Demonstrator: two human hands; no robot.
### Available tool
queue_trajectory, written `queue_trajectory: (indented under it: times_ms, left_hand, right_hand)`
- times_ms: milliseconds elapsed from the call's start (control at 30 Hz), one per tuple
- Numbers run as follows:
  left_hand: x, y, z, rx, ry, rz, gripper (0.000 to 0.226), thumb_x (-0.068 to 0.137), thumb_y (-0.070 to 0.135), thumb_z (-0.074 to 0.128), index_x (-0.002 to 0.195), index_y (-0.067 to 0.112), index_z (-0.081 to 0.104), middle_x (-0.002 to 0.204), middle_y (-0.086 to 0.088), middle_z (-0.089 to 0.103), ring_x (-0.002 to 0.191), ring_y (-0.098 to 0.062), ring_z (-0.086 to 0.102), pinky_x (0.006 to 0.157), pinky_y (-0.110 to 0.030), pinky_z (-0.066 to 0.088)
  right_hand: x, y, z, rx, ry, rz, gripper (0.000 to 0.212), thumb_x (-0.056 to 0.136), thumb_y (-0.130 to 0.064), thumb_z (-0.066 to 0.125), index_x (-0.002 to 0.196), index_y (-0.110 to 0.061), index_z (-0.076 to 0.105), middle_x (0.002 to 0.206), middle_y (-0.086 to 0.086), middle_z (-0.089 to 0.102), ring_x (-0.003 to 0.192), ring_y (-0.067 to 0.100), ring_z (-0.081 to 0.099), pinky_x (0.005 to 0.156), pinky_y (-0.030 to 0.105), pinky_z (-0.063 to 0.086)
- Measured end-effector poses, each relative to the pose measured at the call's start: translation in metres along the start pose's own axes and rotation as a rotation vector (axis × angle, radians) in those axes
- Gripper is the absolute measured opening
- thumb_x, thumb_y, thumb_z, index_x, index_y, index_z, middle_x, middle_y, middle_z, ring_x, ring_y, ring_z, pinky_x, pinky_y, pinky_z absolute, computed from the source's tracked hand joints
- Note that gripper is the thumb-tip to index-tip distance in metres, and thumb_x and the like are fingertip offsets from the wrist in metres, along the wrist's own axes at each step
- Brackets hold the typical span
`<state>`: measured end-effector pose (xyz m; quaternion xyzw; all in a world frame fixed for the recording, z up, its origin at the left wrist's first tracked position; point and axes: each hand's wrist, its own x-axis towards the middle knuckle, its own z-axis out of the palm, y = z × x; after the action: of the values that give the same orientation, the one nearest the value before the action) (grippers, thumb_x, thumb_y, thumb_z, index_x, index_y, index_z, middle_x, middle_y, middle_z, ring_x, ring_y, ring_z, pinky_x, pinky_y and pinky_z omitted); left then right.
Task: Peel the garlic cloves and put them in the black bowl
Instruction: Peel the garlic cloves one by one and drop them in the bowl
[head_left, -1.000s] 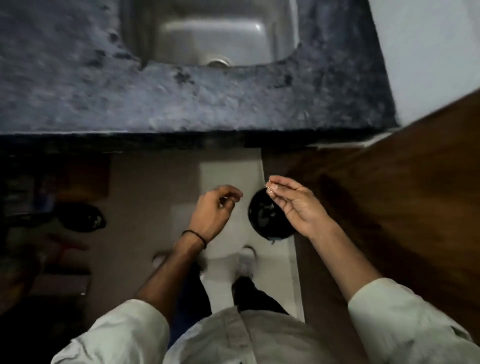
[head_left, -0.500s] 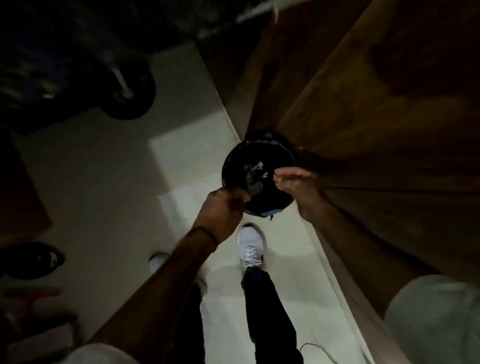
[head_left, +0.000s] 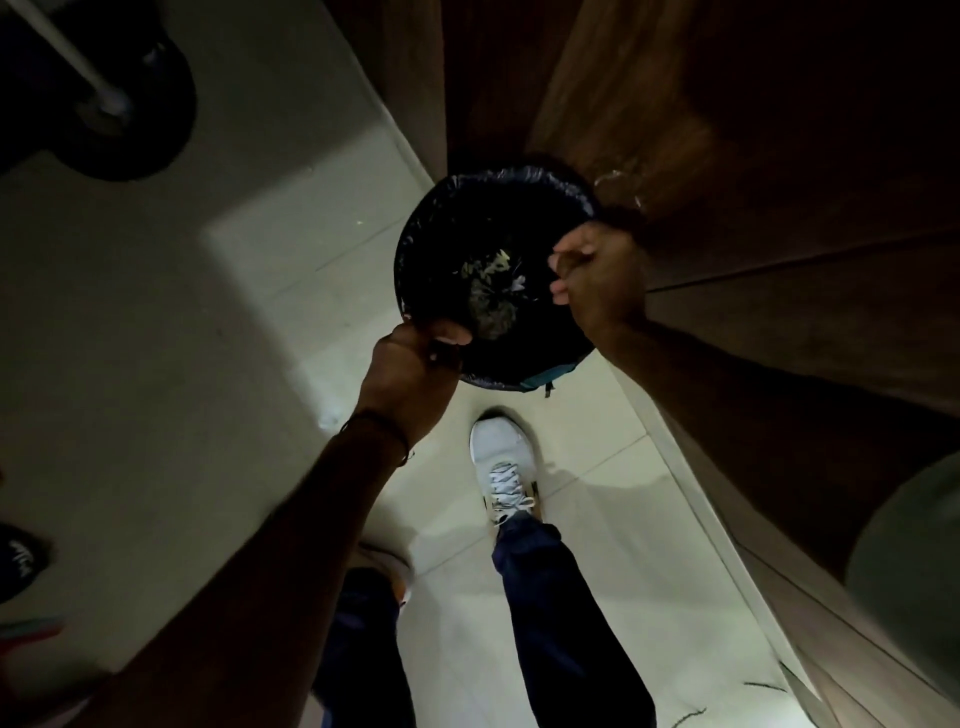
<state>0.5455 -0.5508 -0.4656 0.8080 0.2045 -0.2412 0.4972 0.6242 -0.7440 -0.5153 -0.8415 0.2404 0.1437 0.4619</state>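
The left hand (head_left: 415, 369) is at the near rim of a round bin (head_left: 431, 249) with a black bag in it. Its fingers are curled in tight. It may be holding the edge of the bag or something small, but it is too dark to tell which. The right hand (head_left: 597, 280) hangs over the far side of the bin. Its fingertips are bunched close together and point down into the bin. I cannot tell if a bit of peel is pinched between them. The 2 hands are apart, 1 on each side of the bin's mouth.

This looks like the clean-up part of peeling: getting rid of garlic skin in the bin. Down inside lie pale scraps (head_left: 493, 291) in a small heap, thin and flaky, like dry peel.

The garlic cloves and the black bowl are not in this view, so I cannot say how many cloves are done. For the next move, both hands would need to open all the way so no skin sticks to them. Then the person would need to stand up and go back to the cloves and the bowl.

The bin stands on a pale floor (head_left: 208, 364), right beside a brown wooden door (head_left: 727, 156). 1 white shoe (head_left: 506, 467) is just in front of it.
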Motion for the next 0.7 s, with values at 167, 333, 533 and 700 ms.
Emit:
queue_trajectory:
  times_ms: [167,333,533,700]
  left_hand:
    - [-0.003,-0.004,-0.004,-0.031,0.021,0.015,0.018,0.093,0.000,0.060,0.095,0.013,0.073,0.099,-0.004,0.073,0.081,-0.012,0.061,0.073,-0.008,0.043]
    - [-0.009,0.003,-0.012,-0.031,0.038,0.034,0.018,0.093,0.001,0.061,0.100,0.011,0.073,0.105,-0.002,0.073,0.079,-0.009,0.060,0.074,-0.006,0.043]
    - [-0.034,0.019,-0.034,-0.034,0.053,0.039,0.020,0.094,0.000,0.058,0.105,0.009,0.072,0.109,0.002,0.071,0.080,-0.009,0.059,0.072,-0.003,0.042]
    - [-0.074,0.033,-0.064,-0.069,0.118,0.055,0.025,0.091,-0.004,0.054,0.103,0.007,0.072,0.104,0.002,0.070,0.071,0.007,0.056,0.071,-0.004,0.040]
  right_hand:
    - [-0.010,-0.004,-0.005,-0.089,-0.022,-0.150,0.038,0.075,0.012,0.045,0.080,-0.015,0.072,0.068,-0.013,0.059,0.068,0.012,0.057,0.065,0.024,0.049]
    - [-0.017,-0.015,-0.007,-0.107,0.010,-0.197,0.027,0.077,0.000,0.050,0.082,-0.015,0.072,0.077,0.004,0.069,0.070,0.014,0.061,0.070,0.030,0.051]
    - [-0.044,-0.035,-0.008,-0.212,-0.054,-0.301,0.033,0.063,0.001,0.045,0.070,-0.023,0.065,0.102,-0.003,0.053,0.087,0.023,0.060,0.083,0.029,0.049]
    - [-0.088,-0.066,-0.012,0.020,-0.151,-0.136,0.034,0.076,0.013,0.058,0.075,-0.019,0.071,0.092,0.015,0.064,0.076,0.010,0.062,0.071,0.018,0.046]
